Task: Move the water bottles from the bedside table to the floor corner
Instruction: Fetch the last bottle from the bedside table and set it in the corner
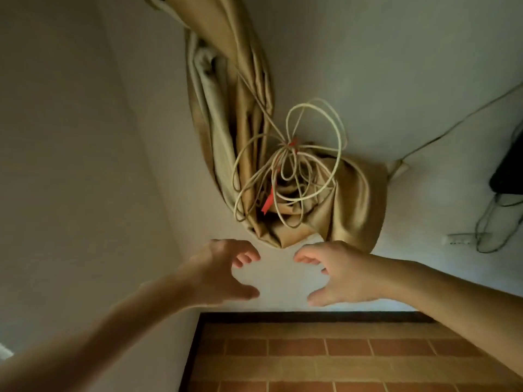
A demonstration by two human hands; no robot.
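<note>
My left hand (226, 271) and my right hand (336, 274) are stretched out side by side in front of the white wall, above the floor corner (203, 318). Both hands are curved with fingers and thumbs apart, palms facing each other, and nothing is held between them. The brown tiled floor (325, 355) with a dark skirting strip lies just below the hands. No water bottle and no bedside table are in view.
A tan curtain (240, 123) hangs bunched and knotted on the wall above the hands, with a coiled cream cable (291, 171) tied by a red strip. A dark object (509, 168), trailing cords and a wall socket (461, 239) sit at the right.
</note>
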